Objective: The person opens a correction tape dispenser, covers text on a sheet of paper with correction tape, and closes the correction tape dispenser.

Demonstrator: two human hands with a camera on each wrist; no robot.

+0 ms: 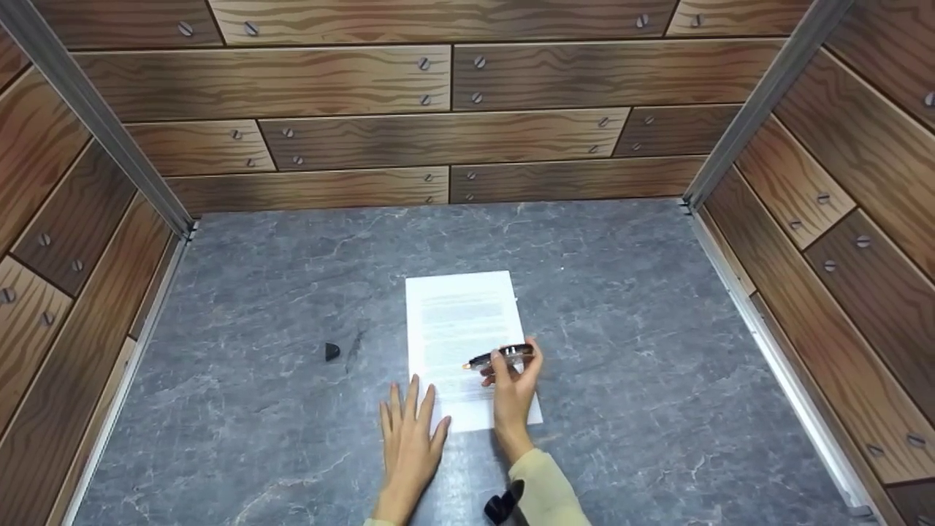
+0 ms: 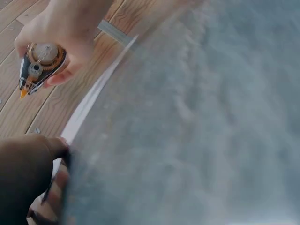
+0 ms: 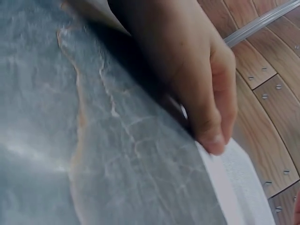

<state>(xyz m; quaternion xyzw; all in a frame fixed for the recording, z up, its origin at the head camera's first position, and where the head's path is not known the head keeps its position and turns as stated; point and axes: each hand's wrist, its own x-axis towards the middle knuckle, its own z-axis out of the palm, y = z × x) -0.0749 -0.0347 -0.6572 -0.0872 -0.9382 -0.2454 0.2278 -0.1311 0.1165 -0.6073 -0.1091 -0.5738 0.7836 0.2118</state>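
A printed white sheet (image 1: pixel 467 314) lies on the grey tabletop. My left hand (image 1: pixel 410 446) rests flat with spread fingers over its lower left edge; in the left wrist view that hand (image 2: pixel 28 164) is partly cut off. My right hand (image 1: pixel 517 398) holds a dark correction tape dispenser (image 1: pixel 502 356) over the lower right part of the sheet, orange tip pointing left. The left wrist view shows the dispenser (image 2: pixel 44 63) side-on, its clear reel and gears visible; whether the tip touches paper is unclear. In the right wrist view my right hand (image 3: pixel 192 79) hides the dispenser.
A small black cap-like piece (image 1: pixel 332 352) lies on the tabletop (image 1: pixel 277 292) left of the sheet. Wood-patterned walls (image 1: pixel 350 80) with metal corner strips stand at the back and both sides. A black device (image 1: pixel 504 502) sits at my right sleeve.
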